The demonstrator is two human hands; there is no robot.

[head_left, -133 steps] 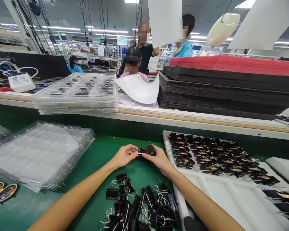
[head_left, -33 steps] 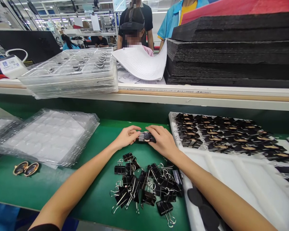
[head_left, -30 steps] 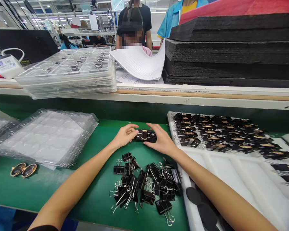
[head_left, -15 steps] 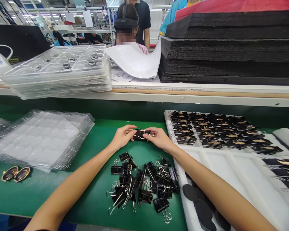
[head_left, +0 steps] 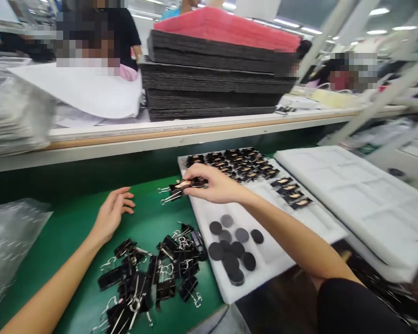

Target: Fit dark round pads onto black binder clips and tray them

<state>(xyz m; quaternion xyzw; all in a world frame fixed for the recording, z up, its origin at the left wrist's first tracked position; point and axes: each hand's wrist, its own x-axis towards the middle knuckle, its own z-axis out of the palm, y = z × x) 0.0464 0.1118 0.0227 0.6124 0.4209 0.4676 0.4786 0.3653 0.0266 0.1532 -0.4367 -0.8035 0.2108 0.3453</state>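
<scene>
White foam tray [head_left: 264, 273] lies under the right hand [head_left: 218, 188], whose grip is pinched shut on a clipped part [head_left: 183, 186] held just left of the tray's rim. It looks light, stiff and springy: best held by the black clip bodies, not the wire handles. Left hand [head_left: 113, 213] rests open, holding nothing, on the green worktop [head_left: 73, 222]

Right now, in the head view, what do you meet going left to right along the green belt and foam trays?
Clear plastic trays → left hand → clip pile → right hand holding a clipped part → black discs → empty white foam tray.
</scene>
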